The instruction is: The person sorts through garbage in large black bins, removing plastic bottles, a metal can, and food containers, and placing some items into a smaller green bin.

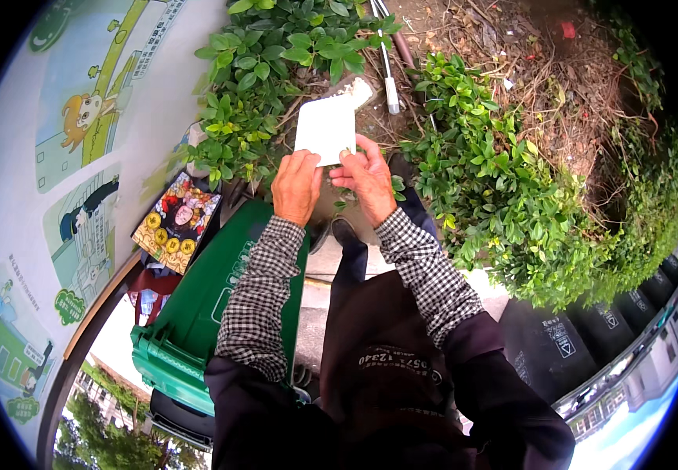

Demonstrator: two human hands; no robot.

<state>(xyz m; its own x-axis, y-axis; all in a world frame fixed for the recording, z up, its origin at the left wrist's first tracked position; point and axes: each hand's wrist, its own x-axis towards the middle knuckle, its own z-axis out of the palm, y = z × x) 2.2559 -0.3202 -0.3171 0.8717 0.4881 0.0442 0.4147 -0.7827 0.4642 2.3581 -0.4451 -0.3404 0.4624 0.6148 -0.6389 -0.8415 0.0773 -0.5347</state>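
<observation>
A flat white rectangular piece (326, 129), perhaps card or foam, is held out in front of me by its near edge. My left hand (296, 185) grips its lower left corner between thumb and fingers. At the lower right corner, my right hand (368, 176) pinches it, the other fingers curled. Just beyond its far edge lies a pale crumbly lump (359, 91) on the soil; whether they touch I cannot tell. A metal pole with a white end (392, 97) lies on the ground to the right of it.
A green wheeled bin (209, 294) stands at my left, beside a colourful printed box (178, 222) and an illustrated panel (98, 117). Leafy shrubs (480, 194) grow on both sides. Several dark bins (550, 341) stand at the lower right. My shoe (344, 230) is on the ground below my hands.
</observation>
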